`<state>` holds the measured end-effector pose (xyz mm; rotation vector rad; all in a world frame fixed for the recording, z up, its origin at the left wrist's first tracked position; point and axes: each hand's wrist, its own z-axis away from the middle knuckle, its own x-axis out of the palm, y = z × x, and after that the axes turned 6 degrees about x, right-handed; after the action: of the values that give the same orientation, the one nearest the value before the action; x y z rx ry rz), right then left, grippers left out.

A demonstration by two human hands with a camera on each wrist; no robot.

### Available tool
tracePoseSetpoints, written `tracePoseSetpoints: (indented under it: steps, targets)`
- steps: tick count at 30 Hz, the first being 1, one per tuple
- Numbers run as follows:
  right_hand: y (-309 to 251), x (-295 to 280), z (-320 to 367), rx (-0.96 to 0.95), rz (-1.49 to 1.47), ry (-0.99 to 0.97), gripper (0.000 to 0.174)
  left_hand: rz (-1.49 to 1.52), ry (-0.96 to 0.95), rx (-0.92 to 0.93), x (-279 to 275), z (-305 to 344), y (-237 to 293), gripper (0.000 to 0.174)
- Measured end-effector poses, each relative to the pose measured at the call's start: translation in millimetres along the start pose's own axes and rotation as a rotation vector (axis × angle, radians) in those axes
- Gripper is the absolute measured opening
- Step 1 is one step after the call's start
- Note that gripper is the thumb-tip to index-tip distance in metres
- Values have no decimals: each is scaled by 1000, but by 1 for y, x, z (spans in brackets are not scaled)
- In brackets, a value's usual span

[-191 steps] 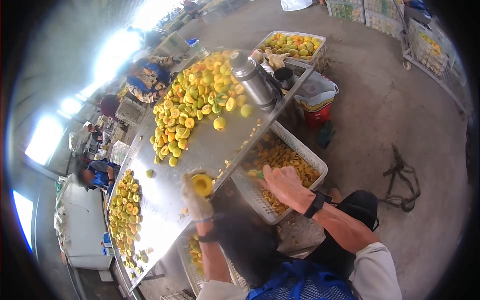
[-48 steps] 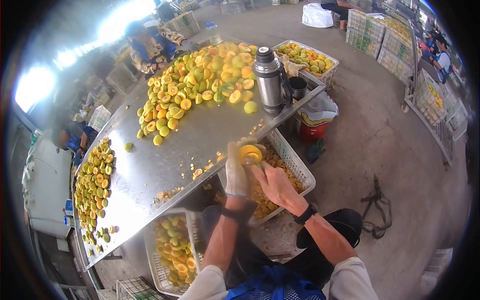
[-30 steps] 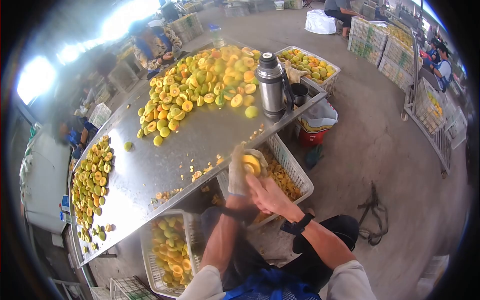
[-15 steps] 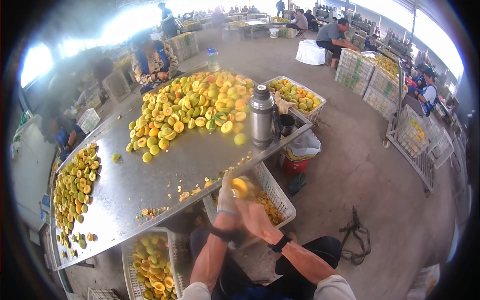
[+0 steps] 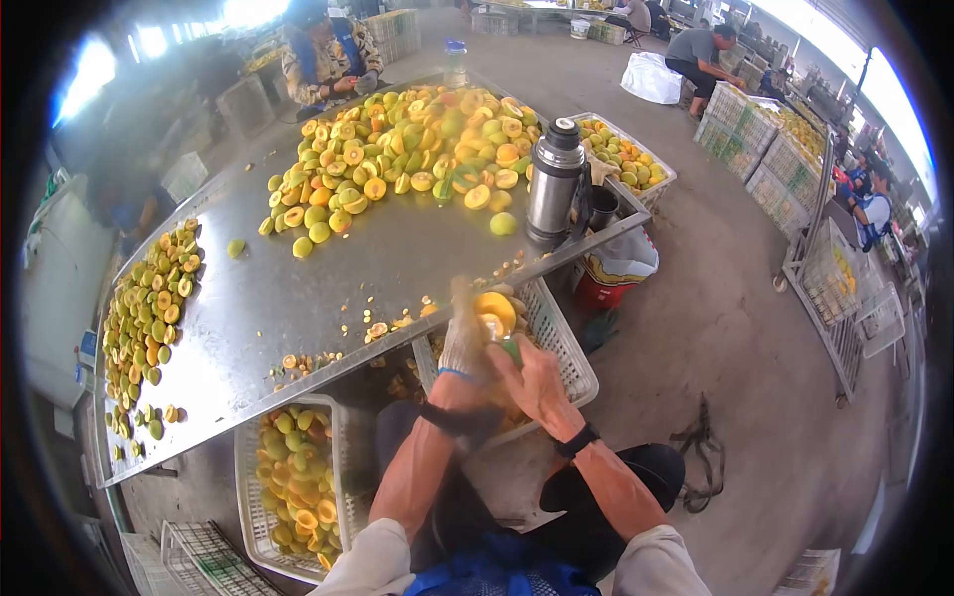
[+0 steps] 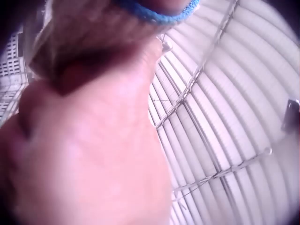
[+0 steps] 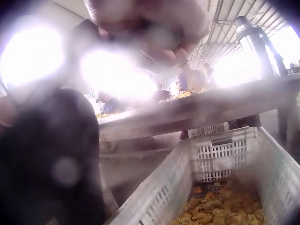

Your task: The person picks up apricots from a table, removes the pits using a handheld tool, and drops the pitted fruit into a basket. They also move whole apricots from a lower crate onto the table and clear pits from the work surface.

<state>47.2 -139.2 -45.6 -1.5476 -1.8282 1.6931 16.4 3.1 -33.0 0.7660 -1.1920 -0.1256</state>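
Note:
In the head view my gloved left hand (image 5: 463,338) holds a halved yellow fruit (image 5: 495,312), cut face up, beside the table's near edge. My bare right hand (image 5: 534,379) grips a small green-handled tool (image 5: 511,348) against the fruit; its tip is hidden. Both hands are above a white crate (image 5: 574,370) of cut pieces. The left wrist view shows a bare hand (image 6: 98,140) close up, below the glove's blue cuff (image 6: 161,18). Across the top of the right wrist view, the curled right hand (image 7: 154,28) is blurred.
A metal table (image 5: 298,308) bears a large heap of fruit (image 5: 397,149), a smaller heap (image 5: 149,318) at left and a steel flask (image 5: 555,184). Under its near edge stands a crate of fruit (image 5: 298,477). A strap (image 5: 704,452) lies on the floor at right; other people sit beyond.
The head view has swung and tilted over these frames. Since half a second ago, the right fingers and green handle have come into clearer sight beside the fruit, which stays in the left hand.

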Motion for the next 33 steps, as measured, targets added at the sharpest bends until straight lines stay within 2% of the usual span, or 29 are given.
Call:
tracePoseSetpoints:
  steps: [1, 2, 5, 6, 9, 11, 13, 15, 18, 22, 23, 25, 27, 29, 31, 33]
  targets:
    - [-16, -9, -2, 57, -89, 45, 38, -63, 34, 36, 3, 2, 1, 68]
    - [-22, -21, -3, 144, 63, 20, 39, -65, 113, 42, -4, -4, -2, 71]
    - [-21, -26, -13, 101, -36, 135, 40, -169, 63, 68, -2, 3, 0, 72]
    - [-26, -31, -15, 122, 5, 101, 40, -140, -15, 22, -4, 4, 2, 65]
    - [-26, -37, -19, 98, 11, 43, 40, -221, 4, 31, -3, 9, -6, 56]
    - [-26, -45, -22, 120, -3, 9, 39, -563, -133, 198, -4, 14, -6, 55]
    - [-23, -51, -24, 132, -14, -7, 38, -649, -193, 197, -5, 14, -6, 53]
    - [-14, -53, -24, 135, -23, -9, 39, -480, -164, 31, -3, 11, -7, 51]
    - [0, -45, -25, 90, -165, 27, 38, -604, -191, 126, 5, 15, -5, 47]
    - [-13, -48, -18, 399, -384, -173, 37, -717, -204, 120, 3, 15, -8, 47]
    - [-19, -48, -16, 580, -405, -208, 35, -763, -206, 224, -7, 9, -19, 44]
    - [-23, -47, -12, 541, -381, -163, 30, -723, -228, 269, -11, 7, -26, 41]
    - [9, -37, -9, 124, -101, -55, 34, -605, -204, 232, -14, 3, -38, 40]
    - [-9, -39, -7, 3, 42, 17, 28, -666, -148, 311, -9, 4, -43, 40]
    - [-21, -41, -6, 62, 178, 5, 22, -614, -42, 261, 3, 10, -40, 41]
    - [-18, -35, -3, -128, 354, 94, 20, -802, 67, 299, 7, 7, -37, 42]
